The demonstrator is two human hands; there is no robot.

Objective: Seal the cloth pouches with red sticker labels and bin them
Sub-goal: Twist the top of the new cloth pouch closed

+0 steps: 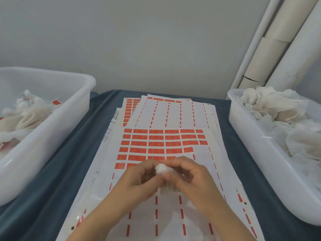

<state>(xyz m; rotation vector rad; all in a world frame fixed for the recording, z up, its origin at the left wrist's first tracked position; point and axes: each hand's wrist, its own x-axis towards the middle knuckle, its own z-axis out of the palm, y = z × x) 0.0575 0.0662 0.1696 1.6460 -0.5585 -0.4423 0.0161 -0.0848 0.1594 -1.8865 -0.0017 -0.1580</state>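
A small white cloth pouch [162,168] is bunched between both hands, low over the sticker sheets. My left hand [139,180] curls its fingers round the pouch from the left. My right hand [189,174] pinches the pouch's top from the right. The top sticker sheet [156,143] carries several rows of red labels, with the right and lower parts peeled bare. No loose label shows between my fingers.
A white bin [43,136] at the left holds pouches with red labels on them. Another white bin [257,145] at the right is heaped with plain cloth pouches. More sheets [173,112] lie stacked behind on the blue cloth. Cardboard tubes [271,54] lean in the right corner.
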